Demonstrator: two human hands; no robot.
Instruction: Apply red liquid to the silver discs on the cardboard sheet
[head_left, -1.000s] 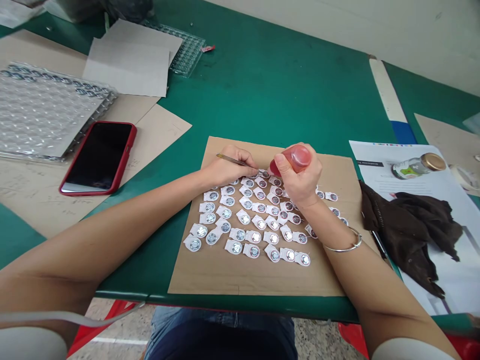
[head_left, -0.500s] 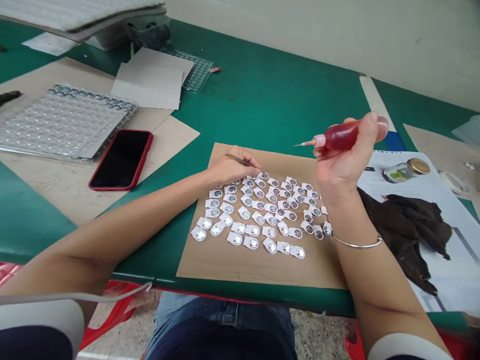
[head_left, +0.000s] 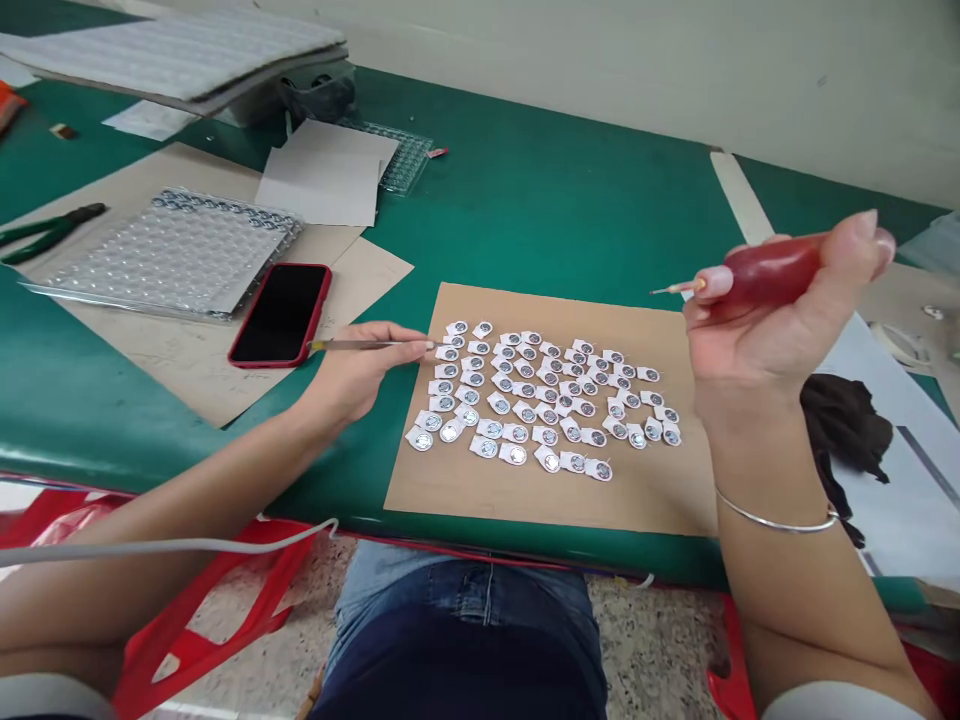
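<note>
My left hand pinches slim metal tweezers with a gold-coloured end. Their tip points right, at the left edge of a brown cardboard sheet. Many small silvery round pieces with white paper tabs lie in uneven rows on that sheet. Raised above the sheet's right side, my right hand is wrapped round a red squeeze bottle. The bottle lies nearly level in the palm, its thin needle tip pointing left, clear of the pieces.
A red-cased phone and a clear blister tray lie at left, near green-handled pliers. Grey card pieces sit behind them. A dark cloth rests on white paper at right. A pale cable crosses my left arm.
My left hand has moved left with the tweezers, from over the pieces to the sheet's left edge. My right hand has shifted right, still holding the bottle. The view has also shifted.
</note>
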